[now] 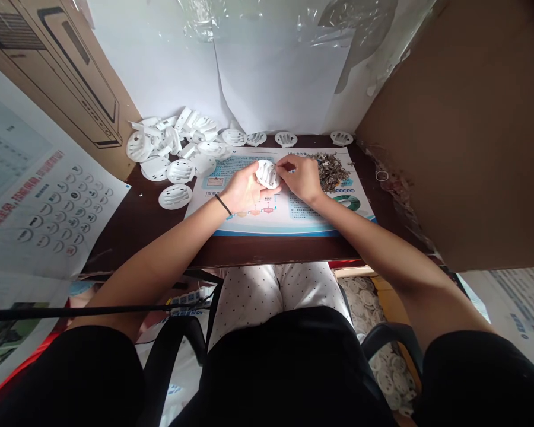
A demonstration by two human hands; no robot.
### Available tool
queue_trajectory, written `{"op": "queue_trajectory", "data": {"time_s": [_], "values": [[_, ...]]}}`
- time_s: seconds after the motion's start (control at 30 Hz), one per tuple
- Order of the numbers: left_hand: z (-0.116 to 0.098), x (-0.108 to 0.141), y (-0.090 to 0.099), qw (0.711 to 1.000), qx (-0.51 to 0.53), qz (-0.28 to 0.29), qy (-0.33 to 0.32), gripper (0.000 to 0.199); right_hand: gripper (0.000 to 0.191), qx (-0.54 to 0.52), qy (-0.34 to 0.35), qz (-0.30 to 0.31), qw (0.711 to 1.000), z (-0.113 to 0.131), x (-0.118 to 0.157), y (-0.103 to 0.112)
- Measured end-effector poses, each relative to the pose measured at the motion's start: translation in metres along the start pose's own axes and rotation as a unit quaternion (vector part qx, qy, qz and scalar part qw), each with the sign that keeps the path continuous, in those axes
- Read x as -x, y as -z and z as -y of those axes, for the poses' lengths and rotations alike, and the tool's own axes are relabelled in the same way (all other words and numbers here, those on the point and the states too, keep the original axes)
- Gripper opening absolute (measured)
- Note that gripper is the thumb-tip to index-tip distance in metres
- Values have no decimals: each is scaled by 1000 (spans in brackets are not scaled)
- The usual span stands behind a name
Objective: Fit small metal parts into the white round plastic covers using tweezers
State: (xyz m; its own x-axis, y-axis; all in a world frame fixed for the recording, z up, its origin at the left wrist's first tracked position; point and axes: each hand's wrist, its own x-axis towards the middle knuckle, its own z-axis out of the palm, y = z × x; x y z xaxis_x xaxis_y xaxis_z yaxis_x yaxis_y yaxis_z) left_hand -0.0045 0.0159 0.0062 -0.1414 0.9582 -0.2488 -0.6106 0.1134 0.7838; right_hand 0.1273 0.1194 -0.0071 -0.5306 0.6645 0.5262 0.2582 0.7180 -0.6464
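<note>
My left hand (244,191) holds a round white plastic piece (267,174) by its edge, its slotted face turned up, above a printed sheet (244,224). At the right rim of that piece, the fingers of my right hand (301,177) are pinched together; whatever they hold is too small to make out. A heap of small metal parts (333,172) lies on the sheet just right of my right hand. To the left, a pile of similar white pieces (196,126) rests on the dark table, with one loose disc (175,196) nearest the front.
Several white discs (286,139) stand along the table's back edge (314,141). Cardboard walls (467,136) flank the table, and a white plastic-covered panel (276,71) closes the back. More discs (394,373) fill a container below, at right. A thin black bar (93,310) crosses the lower left.
</note>
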Motion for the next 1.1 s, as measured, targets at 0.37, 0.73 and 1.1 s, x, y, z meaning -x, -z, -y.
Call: {"op": "queue_trajectory", "data": {"time_s": [0.37,0.73,1.1], "values": [[1,1,1,1000,-17,4,13,37,10,-33,-34,11,999,4,-2,4],[2,-1,5,999,-29,8,26,39,14,-89,-49,57,993,-15,-9,4],[0,1,0,999,-36,-3,39,40,12,44,46,86,994,-7,-10,15]]}}
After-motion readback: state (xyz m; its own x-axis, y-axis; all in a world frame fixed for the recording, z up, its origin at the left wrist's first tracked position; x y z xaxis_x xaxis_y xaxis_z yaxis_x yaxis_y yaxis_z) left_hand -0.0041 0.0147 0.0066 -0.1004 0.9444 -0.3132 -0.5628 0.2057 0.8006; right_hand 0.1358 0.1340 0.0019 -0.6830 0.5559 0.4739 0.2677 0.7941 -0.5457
